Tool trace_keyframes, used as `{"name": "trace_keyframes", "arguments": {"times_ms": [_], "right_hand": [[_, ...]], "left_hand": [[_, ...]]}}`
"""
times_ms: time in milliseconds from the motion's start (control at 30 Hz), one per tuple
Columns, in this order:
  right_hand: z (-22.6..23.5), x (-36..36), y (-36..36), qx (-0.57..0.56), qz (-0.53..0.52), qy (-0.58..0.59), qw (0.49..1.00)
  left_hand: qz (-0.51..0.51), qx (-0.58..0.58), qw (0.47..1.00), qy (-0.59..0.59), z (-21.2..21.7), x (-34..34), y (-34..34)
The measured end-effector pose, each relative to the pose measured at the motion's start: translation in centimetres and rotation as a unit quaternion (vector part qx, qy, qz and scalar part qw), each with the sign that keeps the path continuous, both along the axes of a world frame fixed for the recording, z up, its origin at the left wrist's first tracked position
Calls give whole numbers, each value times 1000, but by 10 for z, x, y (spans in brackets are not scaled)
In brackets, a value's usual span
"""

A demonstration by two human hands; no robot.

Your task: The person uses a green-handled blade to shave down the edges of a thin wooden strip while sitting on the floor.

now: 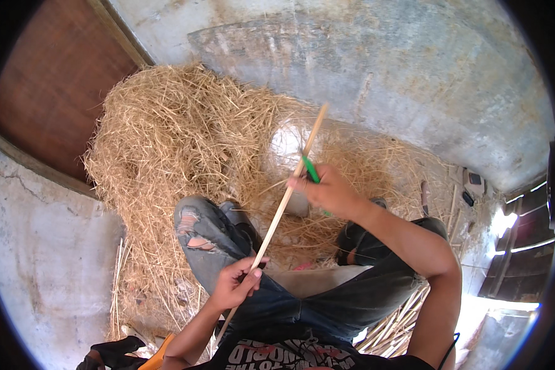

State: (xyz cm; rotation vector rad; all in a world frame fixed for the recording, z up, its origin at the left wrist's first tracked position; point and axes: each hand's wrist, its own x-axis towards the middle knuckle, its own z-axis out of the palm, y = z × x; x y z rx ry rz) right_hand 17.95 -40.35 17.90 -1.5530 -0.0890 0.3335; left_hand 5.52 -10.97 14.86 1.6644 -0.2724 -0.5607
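Observation:
A long thin pale bamboo stick [288,196] runs diagonally from my lap up over the straw. My left hand [235,282] grips its lower part against my torn blue jeans [211,239]. My right hand [328,191] is closed around a green-handled tool [311,169], a knife by the look of it, pressed against the stick's upper part. The tool's blade is hidden by my fingers and the stick. I sit with knees apart on the ground.
A big heap of dry straw [172,135] lies ahead and to the left, against a grey concrete wall [376,68] and a brown wooden door [55,86]. More cut sticks [396,320] lie by my right thigh. A small device [473,182] rests at the right.

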Motion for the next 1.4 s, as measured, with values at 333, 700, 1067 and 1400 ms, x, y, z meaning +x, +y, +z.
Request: {"name": "trace_keyframes", "arguments": {"times_ms": [333, 700, 1067, 1400], "right_hand": [[1, -25, 9, -317, -33, -295, 901], [-3, -16, -3, -418, 12, -306, 855], [-42, 81, -112, -368, -303, -260, 840], [7, 20, -57, -355, -126, -209, 903]], "left_hand": [[74, -59, 995, -29, -14, 15, -37], [93, -27, 995, -22, -7, 19, -44], [7, 75, 975, -209, -8, 3, -21], [107, -109, 983, 98, -5, 2, -2]]}}
